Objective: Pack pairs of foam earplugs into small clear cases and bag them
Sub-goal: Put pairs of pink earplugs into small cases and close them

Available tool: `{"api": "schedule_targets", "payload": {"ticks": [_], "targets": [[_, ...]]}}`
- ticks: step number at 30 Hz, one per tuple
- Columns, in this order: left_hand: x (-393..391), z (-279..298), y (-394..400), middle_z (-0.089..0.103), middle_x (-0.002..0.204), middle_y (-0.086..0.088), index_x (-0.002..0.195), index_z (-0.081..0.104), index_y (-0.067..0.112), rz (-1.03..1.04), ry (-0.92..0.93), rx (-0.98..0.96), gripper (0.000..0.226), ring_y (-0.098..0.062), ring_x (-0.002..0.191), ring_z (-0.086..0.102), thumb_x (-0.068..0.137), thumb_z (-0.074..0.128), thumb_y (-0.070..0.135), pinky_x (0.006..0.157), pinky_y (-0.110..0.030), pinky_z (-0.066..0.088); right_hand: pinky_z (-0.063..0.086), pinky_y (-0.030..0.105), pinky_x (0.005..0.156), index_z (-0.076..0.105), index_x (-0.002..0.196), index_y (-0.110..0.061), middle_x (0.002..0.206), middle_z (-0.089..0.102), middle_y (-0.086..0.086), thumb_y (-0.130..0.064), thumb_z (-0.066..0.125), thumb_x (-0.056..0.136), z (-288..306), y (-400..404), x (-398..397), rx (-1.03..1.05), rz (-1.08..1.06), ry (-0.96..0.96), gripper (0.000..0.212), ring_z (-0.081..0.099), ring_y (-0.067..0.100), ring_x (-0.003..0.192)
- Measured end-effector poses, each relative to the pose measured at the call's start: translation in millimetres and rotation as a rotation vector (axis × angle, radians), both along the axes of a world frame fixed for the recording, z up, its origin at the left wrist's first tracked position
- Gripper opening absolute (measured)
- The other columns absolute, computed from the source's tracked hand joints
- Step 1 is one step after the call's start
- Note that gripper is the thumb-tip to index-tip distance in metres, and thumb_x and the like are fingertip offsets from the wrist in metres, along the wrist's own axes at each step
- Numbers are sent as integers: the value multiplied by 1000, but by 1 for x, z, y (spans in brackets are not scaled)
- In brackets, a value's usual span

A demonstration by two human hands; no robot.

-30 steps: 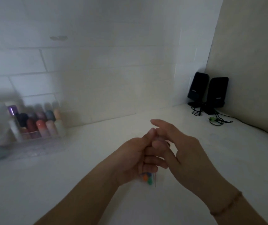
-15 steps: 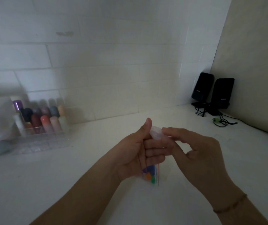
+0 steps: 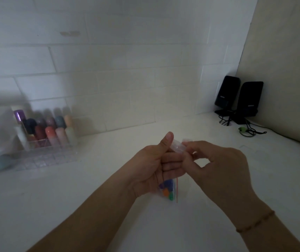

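Earplugs (image 3: 167, 190) sit in a bag (image 3: 170, 193) below the left hand (image 3: 153, 166); both hands pinch a clear case (image 3: 177, 148), right hand (image 3: 220, 170) beside it.

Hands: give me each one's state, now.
Left hand: grips the small clear case and bag of earplugs.
Right hand: pinches the case's end.

The small case (image 3: 177, 147) between the two hands is showing as clear, smooth plastic with a faint sheen, and the bag (image 3: 167, 191) hanging under the left hand (image 3: 151, 170) is looking like thin, glossy clear film with a red strip along one edge, the coloured earplugs (image 3: 166, 190) inside appearing matt and foamy. The table (image 3: 72, 197) is reading as a smooth, matt white surface, the wall (image 3: 109, 70) behind as smooth white tile with a slight sheen. The organiser (image 3: 42, 151) at the left is looking like clear, glossy plastic, and the two speakers (image 3: 240, 99) as dark, smooth plastic.
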State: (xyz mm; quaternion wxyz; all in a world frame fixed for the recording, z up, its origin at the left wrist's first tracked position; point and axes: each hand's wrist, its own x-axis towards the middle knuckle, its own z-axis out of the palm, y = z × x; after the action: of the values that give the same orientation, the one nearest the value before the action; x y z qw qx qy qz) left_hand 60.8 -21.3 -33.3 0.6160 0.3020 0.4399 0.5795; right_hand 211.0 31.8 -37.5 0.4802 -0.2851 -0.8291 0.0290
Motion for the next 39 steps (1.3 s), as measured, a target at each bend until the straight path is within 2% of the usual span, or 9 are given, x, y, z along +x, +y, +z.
{"api": "schedule_targets", "payload": {"ticks": [3,11,18,22,24,27,29,32,39], "targets": [[1,0,0,71,106,-21,113,67,-6,2,35,5,73,-21,84,72,74,58,55,80,-29,59,52,28,51,72,75,-28,68,71,-12,-38,52,77,0,-1,-3,-25,-15,30,22,60,7,50],[-1,-3,2,73,94,-17,110,65,-7,-22,85,40,80,-20,81,72,65,59,59,75,-27,60,53,30,52,72,77,-29,63,68,-16,-38,58,81,4,-2,-1,-41,8,26,18,62,2,54],[-21,4,-11,72,95,-18,101,65,-4,-382,407,202,36,-31,92,70,91,59,30,79,-31,57,56,31,61,70,89,-29,84,70,-19,-45,56,84,5,-4,-3,-186,138,197,22,66,-2,74],[-53,12,-6,71,90,-16,90,63,8,-58,315,181,12,-27,80,69,84,54,13,71,-31,56,49,25,54,63,84,-28,87,59,-15,-39,57,84,4,1,-2,-163,47,160,12,59,3,65],[-71,11,-4,68,84,-10,83,59,12,122,282,143,11,-22,73,66,89,51,7,63,-27,51,45,24,61,58,72,-35,91,53,-17,-36,62,78,0,10,2,-260,-58,-31,7,54,3,72],[-85,-1,1,65,81,-4,83,59,14,315,385,37,12,-18,68,61,93,54,13,60,-27,42,40,28,89,63,74,-41,127,52,-12,-35,67,79,-11,18,6,-388,-62,-443,9,47,15,115],[-88,-11,6,66,79,3,80,62,12,397,739,-27,15,-16,72,59,88,65,24,62,-28,42,28,32,107,69,91,-43,149,35,-8,-36,66,84,-16,15,4,-437,3,-579,10,21,18,139],[-84,-21,11,68,81,2,77,65,7,392,1091,-95,30,-16,76,62,74,81,32,70,-30,48,20,39,115,66,109,-46,159,14,-11,-41,57,91,-24,13,-6,-430,-5,-611,21,0,19,146],[-75,-18,12,67,80,-6,77,64,13,274,951,-76,26,-15,70,60,66,86,21,66,-27,49,27,40,113,74,94,-38,152,33,-11,-48,67,83,-43,14,-28,-406,-63,-477,16,12,22,143]]}}
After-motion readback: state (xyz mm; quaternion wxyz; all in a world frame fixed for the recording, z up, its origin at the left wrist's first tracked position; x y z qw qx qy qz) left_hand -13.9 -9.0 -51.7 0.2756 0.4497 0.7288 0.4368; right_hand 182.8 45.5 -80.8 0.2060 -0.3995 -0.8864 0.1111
